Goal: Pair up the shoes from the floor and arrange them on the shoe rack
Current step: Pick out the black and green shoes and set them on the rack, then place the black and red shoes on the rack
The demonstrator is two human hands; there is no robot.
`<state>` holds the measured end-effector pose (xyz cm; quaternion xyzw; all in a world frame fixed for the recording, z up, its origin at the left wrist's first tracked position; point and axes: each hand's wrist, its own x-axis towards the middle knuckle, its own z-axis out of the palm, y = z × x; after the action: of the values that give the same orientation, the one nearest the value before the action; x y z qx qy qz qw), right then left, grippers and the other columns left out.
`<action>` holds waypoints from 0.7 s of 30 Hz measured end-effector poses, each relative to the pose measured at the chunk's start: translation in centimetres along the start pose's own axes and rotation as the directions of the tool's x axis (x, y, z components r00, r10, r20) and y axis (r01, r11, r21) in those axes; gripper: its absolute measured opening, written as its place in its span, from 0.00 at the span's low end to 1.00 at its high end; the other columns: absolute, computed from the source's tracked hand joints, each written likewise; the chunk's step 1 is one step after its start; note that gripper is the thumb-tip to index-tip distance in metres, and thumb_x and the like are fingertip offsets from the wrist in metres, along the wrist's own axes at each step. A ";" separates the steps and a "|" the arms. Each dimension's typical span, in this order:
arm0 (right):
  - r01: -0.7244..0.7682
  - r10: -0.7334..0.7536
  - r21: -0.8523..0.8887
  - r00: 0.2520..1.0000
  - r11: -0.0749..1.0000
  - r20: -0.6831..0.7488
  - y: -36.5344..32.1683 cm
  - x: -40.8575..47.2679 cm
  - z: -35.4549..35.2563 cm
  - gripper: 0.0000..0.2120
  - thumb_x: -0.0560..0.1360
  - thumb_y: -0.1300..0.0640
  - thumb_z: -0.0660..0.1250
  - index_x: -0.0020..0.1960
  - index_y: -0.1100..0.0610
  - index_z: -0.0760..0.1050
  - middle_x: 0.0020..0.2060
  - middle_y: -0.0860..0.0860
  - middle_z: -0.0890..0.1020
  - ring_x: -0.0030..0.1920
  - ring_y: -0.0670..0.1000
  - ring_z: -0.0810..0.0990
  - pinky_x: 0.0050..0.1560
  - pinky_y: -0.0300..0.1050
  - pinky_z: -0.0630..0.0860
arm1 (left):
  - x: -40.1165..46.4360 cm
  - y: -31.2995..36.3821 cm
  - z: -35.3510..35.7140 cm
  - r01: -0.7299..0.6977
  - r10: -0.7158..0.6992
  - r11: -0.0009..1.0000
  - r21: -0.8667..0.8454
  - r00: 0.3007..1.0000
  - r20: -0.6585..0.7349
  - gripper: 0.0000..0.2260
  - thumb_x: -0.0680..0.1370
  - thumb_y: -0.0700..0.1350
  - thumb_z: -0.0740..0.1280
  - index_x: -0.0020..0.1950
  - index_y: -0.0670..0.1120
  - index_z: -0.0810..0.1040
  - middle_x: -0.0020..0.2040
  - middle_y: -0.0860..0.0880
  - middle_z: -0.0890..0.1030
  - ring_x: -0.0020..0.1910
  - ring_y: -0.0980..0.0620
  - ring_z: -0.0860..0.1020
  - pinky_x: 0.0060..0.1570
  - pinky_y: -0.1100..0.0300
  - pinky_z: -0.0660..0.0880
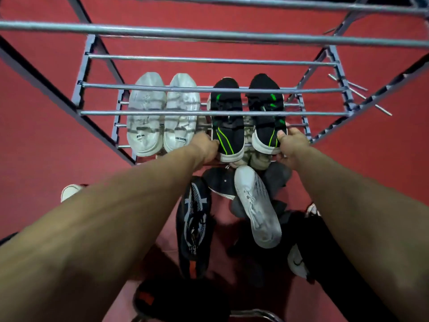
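- Step in hand: seating the black-and-green pair on a lower tier of the shoe rack (97, 112), just beside the white pair (162, 115).
- Left hand (206, 148) grips the heel of the left black shoe (228, 126); right hand (291, 145) grips the heel of the right black shoe (267, 117).
- Next move, as judged: release both heels, then match the unpaired shoes on the floor, e.g. the white sneaker (256, 206).

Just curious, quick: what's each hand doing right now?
Left hand: gripping the left black-and-green sneaker.
Right hand: gripping the right black-and-green sneaker.
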<state>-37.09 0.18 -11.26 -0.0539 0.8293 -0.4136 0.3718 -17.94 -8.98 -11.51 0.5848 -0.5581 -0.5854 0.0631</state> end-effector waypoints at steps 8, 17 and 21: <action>-0.011 0.030 -0.174 0.994 0.985 0.108 -0.3 3.0 0.0 0.11 0.81 0.63 0.58 0.59 0.54 0.74 0.51 0.57 0.77 0.37 0.53 0.76 0.29 0.45 0.77 | 4.2 0.0 1.9 -0.021 0.017 0.993 0.120 0.999 0.036 0.16 0.78 0.44 0.61 0.60 0.35 0.76 0.55 0.38 0.82 0.50 0.40 0.83 0.49 0.47 0.82; 0.081 -0.115 -0.441 0.992 0.894 -0.051 1.1 0.8 0.5 0.22 0.75 0.54 0.59 0.69 0.55 0.68 0.61 0.58 0.78 0.56 0.62 0.80 0.57 0.57 0.79 | 0.4 -2.3 2.4 -0.136 0.167 0.967 0.217 0.977 -0.133 0.14 0.80 0.48 0.60 0.57 0.41 0.78 0.53 0.45 0.82 0.52 0.46 0.80 0.57 0.53 0.76; 0.063 -0.171 -0.671 0.981 0.739 -0.097 5.2 -2.7 0.4 0.23 0.76 0.53 0.60 0.69 0.58 0.67 0.69 0.59 0.70 0.68 0.61 0.67 0.65 0.49 0.64 | -3.9 -6.6 1.5 -0.219 0.246 0.967 0.129 0.931 -0.269 0.10 0.79 0.42 0.62 0.58 0.44 0.78 0.56 0.48 0.81 0.53 0.51 0.79 0.60 0.59 0.74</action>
<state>-33.76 4.41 -13.63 -0.2032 0.9428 -0.1167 0.2372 -14.10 -2.86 -14.37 0.5944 -0.6363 -0.4566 0.1826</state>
